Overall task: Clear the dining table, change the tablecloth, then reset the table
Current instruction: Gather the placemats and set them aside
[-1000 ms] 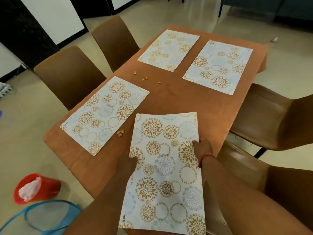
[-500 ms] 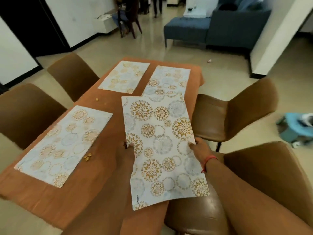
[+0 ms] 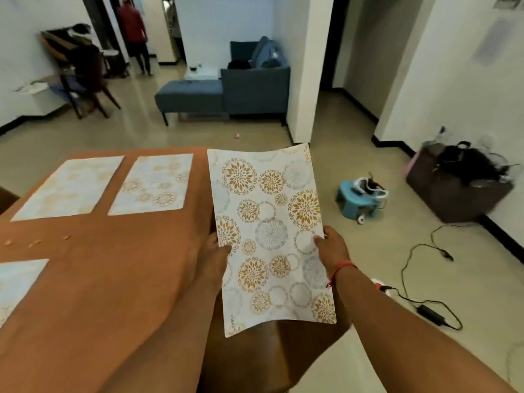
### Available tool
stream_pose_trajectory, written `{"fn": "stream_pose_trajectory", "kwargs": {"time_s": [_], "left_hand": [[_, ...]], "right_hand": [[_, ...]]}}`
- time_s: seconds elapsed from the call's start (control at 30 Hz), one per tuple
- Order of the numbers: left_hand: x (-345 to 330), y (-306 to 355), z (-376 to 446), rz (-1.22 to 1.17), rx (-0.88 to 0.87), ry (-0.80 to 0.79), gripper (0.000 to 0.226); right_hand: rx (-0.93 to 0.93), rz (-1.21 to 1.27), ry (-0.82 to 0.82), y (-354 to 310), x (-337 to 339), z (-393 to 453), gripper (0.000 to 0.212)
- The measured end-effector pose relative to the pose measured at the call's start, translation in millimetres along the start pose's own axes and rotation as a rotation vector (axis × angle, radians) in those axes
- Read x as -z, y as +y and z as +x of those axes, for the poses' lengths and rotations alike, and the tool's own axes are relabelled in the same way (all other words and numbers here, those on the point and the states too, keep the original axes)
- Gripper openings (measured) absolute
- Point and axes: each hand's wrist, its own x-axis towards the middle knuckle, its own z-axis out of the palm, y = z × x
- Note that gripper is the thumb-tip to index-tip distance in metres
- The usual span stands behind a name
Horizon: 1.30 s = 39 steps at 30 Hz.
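Orange tablecloth (image 3: pixel 113 279): three placemats lying; fourth placemat (image 3: pixel 269 236) pinched, both hands' fingers (image 3: pixel 320 240).

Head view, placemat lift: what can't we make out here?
- Left hand fingers: under the held placemat; only the thumb side shows.
- Right hand fingers: likewise behind the mat, thumb on top.
- Near-left placemat: cut off by the left frame edge.
- Scraps on the tablecloth near: too small to identify.
- Chair under the mat: mostly hidden by arms and mat.
- Printed word on the held mat's edge: too blurred to read.
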Motion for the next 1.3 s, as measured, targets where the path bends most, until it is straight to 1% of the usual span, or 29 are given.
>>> {"fn": "stream_pose_trajectory", "kwargs": {"time_s": [0.07,0.13,0.23,0.3,0.4,0.5,0.57,0.67,0.8,0.87,0.97,1.03,1.13,1.3], "left_hand": [[-54,-1,0,0.019,-0.020,-0.039,0.033],[-108,-5,0,0.078,-0.043,-0.044,0.034],[-208,-5,-5,0.203,-0.108,0.027,0.032],[-242,-3,-6,0.319,-0.183,0.110,0.032],[-326,-3,-1,0.423,-0.233,0.120,0.032],[-384,3,1,0.514,-0.271,0.114,0.033],[-415,8,3,0.537,-0.291,0.128,0.034],[-445,3,21,0.530,-0.276,0.130,0.037],[-460,-5,57,0.529,-0.221,0.093,0.041],[-468,-7,86,0.493,-0.188,0.082,0.043],[-478,-7,124,0.447,-0.173,0.051,0.036],[-486,-1,155,0.391,-0.180,0.024,0.031],[-491,11,209,0.360,-0.188,-0.008,0.034],[-487,55,319,0.319,-0.155,0.020,0.032]], "right_hand": [[-0.008,0.046,0.058,5,48,16,0.026],[-0.009,0.071,0.086,14,95,35,0.026],[-0.001,0.107,0.074,30,182,69,0.029],[0.011,0.108,0.057,33,215,82,0.029],[-0.034,0.155,0.090,51,299,111,0.028],[-0.087,0.170,0.096,63,350,141,0.028],[-0.094,0.179,0.092,67,371,165,0.027],[-0.090,0.181,0.086,73,386,194,0.026],[-0.104,0.147,0.059,76,391,230,0.027],[-0.100,0.120,0.037,71,391,262,0.027],[-0.103,0.102,0.030,62,386,306,0.028],[-0.108,0.085,0.017,55,377,344,0.030],[-0.106,0.062,-0.019,39,354,408,0.028],[-0.095,0.049,-0.054,-9,304,521,0.031]]}}
